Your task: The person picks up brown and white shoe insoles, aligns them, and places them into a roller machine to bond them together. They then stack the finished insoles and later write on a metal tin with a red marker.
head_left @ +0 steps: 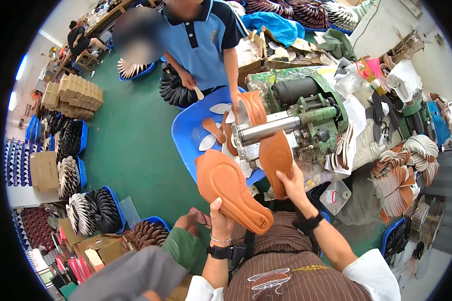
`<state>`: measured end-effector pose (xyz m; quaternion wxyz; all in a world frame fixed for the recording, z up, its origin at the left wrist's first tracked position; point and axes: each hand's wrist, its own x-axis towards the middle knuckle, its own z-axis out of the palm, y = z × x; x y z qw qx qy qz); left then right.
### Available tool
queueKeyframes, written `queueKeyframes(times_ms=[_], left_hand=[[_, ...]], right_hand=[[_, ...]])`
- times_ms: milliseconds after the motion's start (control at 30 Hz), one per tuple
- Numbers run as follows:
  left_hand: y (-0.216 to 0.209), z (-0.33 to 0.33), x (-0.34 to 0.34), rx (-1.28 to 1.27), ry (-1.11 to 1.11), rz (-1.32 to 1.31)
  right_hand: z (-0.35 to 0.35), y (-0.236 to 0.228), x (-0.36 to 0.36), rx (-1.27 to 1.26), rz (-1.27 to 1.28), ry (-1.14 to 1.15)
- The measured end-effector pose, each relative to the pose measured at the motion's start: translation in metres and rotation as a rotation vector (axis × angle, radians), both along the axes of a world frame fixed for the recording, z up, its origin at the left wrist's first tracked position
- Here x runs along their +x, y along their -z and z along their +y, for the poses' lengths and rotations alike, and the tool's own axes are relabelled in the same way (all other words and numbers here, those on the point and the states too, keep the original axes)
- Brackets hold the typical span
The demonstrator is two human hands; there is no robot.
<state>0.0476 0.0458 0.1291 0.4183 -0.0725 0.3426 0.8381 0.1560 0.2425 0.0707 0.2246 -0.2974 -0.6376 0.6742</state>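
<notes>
My left hand (221,218) grips a brown insole (218,175) with a raised oval outline and a dark mark at its heel. Its edge looks thick; I cannot tell whether several are stacked. A second brown insole (275,158) stands upright in my right hand (292,183), thumb on its face, in front of the machine's steel rollers (269,129). Beyond the rollers, a co-worker's hand (234,95) reaches to brown insoles (255,106) at the machine; the co-worker's other hand (187,80) holds a pale, slim piece.
A blue basin (180,128) with loose brown and white insoles stands left of the green roller machine (324,108). Fanned insole stacks (394,183) lie at the right. Another person's grey-clothed knee (135,271) is close at lower left. Cardboard boxes (78,93) are piled farther left.
</notes>
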Motion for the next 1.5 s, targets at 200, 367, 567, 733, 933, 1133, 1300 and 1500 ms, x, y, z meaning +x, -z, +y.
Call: queueKeyframes(times_ms=[200,367,567,733,933,1133,1300,1500], left_hand=[[0.019,-0.015,0.005,-0.012,-0.027,0.000],[0.007,-0.003,0.008,-0.101,-0.024,0.097],[-0.004,0.013,0.010,-0.302,-0.123,0.299],[0.005,0.018,0.015,-0.415,-0.178,0.410],[0.022,-0.009,0.006,-0.222,-0.235,0.085],[0.025,-0.019,-0.006,0.063,0.038,-0.042],[0.023,-0.018,0.004,-0.103,-0.003,0.012],[0.016,-0.005,0.007,-0.194,0.094,0.102]], right_hand=[[-0.013,-0.032,-0.001,-0.266,-0.015,-0.119],[-0.001,-0.033,-0.015,-0.435,-0.160,-0.093],[-0.043,-0.076,-0.019,-0.394,-0.069,-0.431],[-0.054,-0.081,-0.019,-0.129,-0.144,-0.165],[-0.036,-0.042,0.019,-0.333,0.069,-0.111],[0.007,-0.010,-0.019,-0.344,0.015,-0.038],[-0.015,-0.043,-0.004,-0.572,-0.007,-0.109],[0.000,-0.046,-0.032,-0.511,-0.093,-0.086]])
